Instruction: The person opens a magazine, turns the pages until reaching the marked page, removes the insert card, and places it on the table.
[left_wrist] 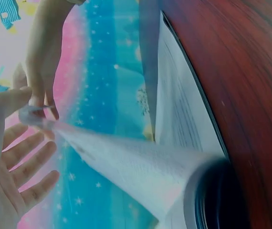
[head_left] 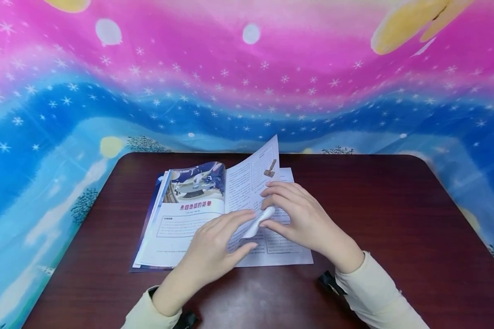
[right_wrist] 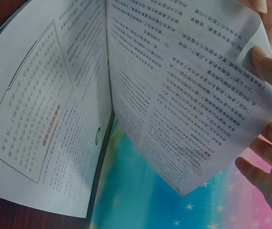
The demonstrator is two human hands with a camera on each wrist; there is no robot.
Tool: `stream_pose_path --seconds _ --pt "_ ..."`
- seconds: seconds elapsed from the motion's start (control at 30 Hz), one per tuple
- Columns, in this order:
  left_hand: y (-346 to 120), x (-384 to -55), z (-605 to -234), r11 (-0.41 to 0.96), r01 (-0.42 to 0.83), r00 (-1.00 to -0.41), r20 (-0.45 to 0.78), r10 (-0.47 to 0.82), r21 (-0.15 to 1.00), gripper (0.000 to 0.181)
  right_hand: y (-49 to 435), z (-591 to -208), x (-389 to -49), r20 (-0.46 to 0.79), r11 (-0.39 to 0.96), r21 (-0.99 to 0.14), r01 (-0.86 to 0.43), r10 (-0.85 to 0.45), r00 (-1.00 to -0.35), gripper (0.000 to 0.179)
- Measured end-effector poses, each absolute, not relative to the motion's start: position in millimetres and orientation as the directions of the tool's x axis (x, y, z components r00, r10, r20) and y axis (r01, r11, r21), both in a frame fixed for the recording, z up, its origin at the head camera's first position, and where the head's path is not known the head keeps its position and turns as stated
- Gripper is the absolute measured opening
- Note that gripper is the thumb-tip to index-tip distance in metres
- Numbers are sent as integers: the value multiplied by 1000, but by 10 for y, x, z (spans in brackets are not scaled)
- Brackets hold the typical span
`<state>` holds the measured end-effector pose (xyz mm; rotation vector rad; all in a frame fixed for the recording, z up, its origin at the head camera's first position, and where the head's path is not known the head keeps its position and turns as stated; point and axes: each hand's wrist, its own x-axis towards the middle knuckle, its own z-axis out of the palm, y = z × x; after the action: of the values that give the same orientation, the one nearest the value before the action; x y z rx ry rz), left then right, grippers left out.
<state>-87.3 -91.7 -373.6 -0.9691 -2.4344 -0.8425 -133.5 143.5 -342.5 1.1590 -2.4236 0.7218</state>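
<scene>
An open magazine (head_left: 189, 237) lies on the dark wooden table, its left page topped by a colour illustration over red lettering. One printed page (head_left: 247, 178) stands raised from the spine, its lower outer corner curled. My right hand (head_left: 300, 214) pinches this page near the curl; in the right wrist view the thumb (right_wrist: 269, 69) lies on the folded corner. Close beside the curl, my left hand (head_left: 214, 246) has its fingers extended and thumb apart. The left wrist view shows its spread fingers (left_wrist: 33, 162) near the page's corner.
The brown table (head_left: 395, 219) extends on both sides of the magazine. A pink and blue patterned cloth (head_left: 247, 82) hangs behind it. Dark straps (head_left: 331, 283) sit by the pale sleeves at the wrists.
</scene>
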Motion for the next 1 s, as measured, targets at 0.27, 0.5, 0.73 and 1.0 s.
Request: stream_pose_path --seconds 0.27,0.5,0.73,1.0 --pt "-790 -890 -3728 561 704 -700 557 447 435 46 1436 -3415 -1324 517 540 -290 -790 -607 -604 33" --pt "-790 -882 -3754 555 704 -696 585 415 443 50 1439 -3425 -1326 532 530 -290 -796 -602 -595 36" --pt "-854 -877 -3760 580 705 -689 589 422 409 55 1471 -3397 -1279 521 541 -303 -784 -595 -612 44" --pt "-1035 -868 -3776 604 699 -678 623 391 383 53 1563 -3366 -1199 545 547 -306 -779 -571 -614 55"
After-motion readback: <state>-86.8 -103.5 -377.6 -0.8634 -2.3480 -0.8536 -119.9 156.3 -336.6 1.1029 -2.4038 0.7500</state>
